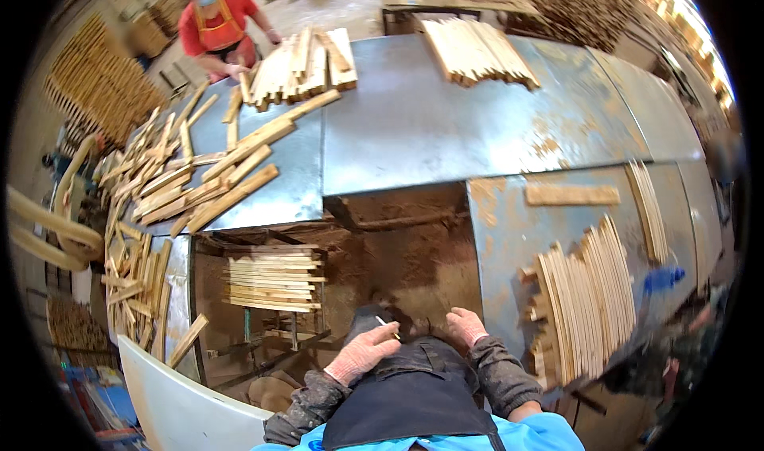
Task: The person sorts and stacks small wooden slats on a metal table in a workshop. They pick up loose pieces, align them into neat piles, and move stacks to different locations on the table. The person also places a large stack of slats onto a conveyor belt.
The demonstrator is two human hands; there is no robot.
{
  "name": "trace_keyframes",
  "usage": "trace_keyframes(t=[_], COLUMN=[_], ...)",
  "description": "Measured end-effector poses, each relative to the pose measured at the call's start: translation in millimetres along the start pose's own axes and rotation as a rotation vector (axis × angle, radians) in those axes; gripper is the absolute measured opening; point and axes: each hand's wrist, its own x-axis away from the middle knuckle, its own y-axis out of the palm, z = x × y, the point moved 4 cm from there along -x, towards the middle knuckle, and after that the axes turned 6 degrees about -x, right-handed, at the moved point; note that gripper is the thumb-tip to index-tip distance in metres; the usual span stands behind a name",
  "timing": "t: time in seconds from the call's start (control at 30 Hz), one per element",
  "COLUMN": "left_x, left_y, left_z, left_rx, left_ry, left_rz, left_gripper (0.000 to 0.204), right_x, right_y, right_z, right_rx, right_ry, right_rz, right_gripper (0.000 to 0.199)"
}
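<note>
My left hand (364, 354), in a pale pinkish work glove, is in front of my dark apron. Its fingers are closed on a thin white stick (387, 324), too small to tell its exact kind. My right hand (466, 325), gloved likewise, hovers to the right over the gap between the tables. Its fingers are loosely bent and apart, and nothing shows in them. Nearest to it is a row of wooden strips (585, 300) lying side by side on the right-hand metal table (501, 244). Left of my left hand, a stack of wooden strips (274, 277) rests low on a stand.
A loose heap of wood pieces (179, 176) covers the left of the metal tabletop (398, 117). Across it, a person in red (219, 25) touches wooden strips (306, 65). More strips (477, 51) lie far right, with a single board (571, 195) and blue object (663, 279) nearer.
</note>
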Motion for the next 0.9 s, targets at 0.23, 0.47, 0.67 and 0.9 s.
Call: trace_keyframes(t=[0.23, 0.47, 0.67, 0.9], left_x=[-51, -38, -92, -183], left_y=[-100, -200, -217, -209], left_z=[112, 291, 419, 496], left_rx=[0.393, 0.598, 0.39, 0.453], left_ry=[0.134, 0.662, 1.308, 1.246], left_rz=[-0.201, -0.766, -1.242, -1.28], left_gripper=[0.068, 0.106, 0.117, 0.119], right_x=[-77, -126, -159, -236], right_y=[41, 75, 65, 13], right_z=[-97, -246, -337, -432], right_rx=[-0.021, 0.195, 0.204, 0.146], right_ry=[0.208, 0.064, 0.022, -0.01], right_rz=[-0.121, -0.063, 0.068, 0.145], right_gripper=[0.028, 0.014, 0.045, 0.065])
